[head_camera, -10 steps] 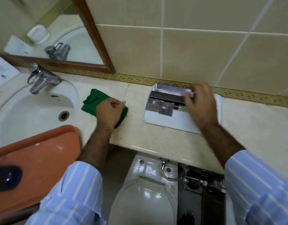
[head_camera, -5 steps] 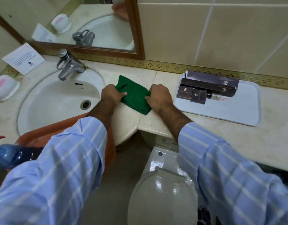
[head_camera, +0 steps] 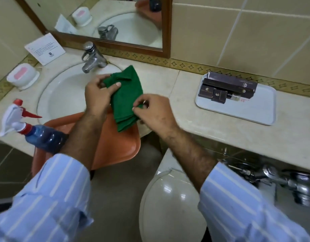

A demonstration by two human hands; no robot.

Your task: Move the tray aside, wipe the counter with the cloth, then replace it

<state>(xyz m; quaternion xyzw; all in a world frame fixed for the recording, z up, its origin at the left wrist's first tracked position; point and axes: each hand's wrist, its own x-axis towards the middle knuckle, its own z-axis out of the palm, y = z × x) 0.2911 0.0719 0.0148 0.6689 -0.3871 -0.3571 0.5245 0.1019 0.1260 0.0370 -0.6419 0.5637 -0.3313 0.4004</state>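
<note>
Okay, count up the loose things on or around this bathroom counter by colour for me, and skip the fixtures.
Green: 1, cloth
White: 3, tray, soap dish, card
Dark: 4, boxes on the tray
Orange: 1, basin
Blue: 1, spray bottle
Total: 10

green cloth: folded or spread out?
Folded: the green cloth shows stacked layered edges at its lower end, pinched by left hand and right hand.
</note>
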